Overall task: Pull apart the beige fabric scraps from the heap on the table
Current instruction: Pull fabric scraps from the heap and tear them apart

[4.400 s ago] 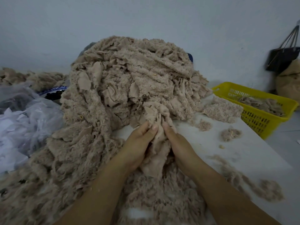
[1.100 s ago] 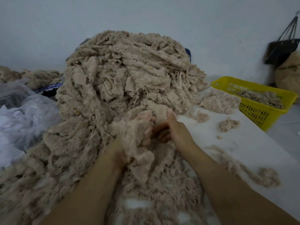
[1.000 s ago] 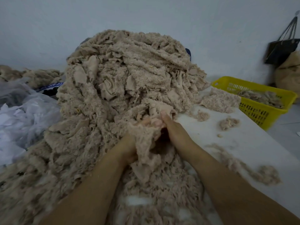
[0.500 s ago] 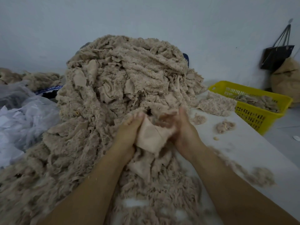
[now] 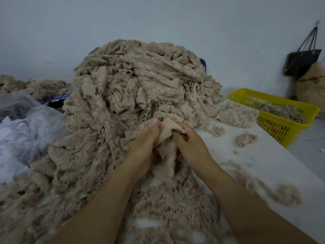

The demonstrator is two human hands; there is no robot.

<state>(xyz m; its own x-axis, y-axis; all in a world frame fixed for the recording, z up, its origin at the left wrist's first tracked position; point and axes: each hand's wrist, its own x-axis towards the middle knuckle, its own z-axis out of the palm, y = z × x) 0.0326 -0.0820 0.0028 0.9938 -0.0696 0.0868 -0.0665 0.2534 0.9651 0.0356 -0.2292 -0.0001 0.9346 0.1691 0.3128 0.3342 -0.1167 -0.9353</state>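
**2 hands on 1 beige scrap**

Head view: the left hand (image 5: pixel 144 143) and right hand (image 5: pixel 191 143) each pinch the same smooth beige scrap (image 5: pixel 167 128), fingers curled round its top edge; the scrap is at the front foot of the big heap (image 5: pixel 140 81) on the white table (image 5: pixel 267 166); loose tufts (image 5: pixel 245 139) lie to the right, near a yellow basket (image 5: pixel 284 128) of more scraps; clear plastic (image 5: pixel 26 131) sits left.

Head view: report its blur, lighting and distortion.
Head view: light dim, flat, bluish, no glare; the heap and the scrap pinched between left hand and right hand fairly sharp; forearms along the bottom edge smeared; wide lens stretches the edges, tilting the black bag.
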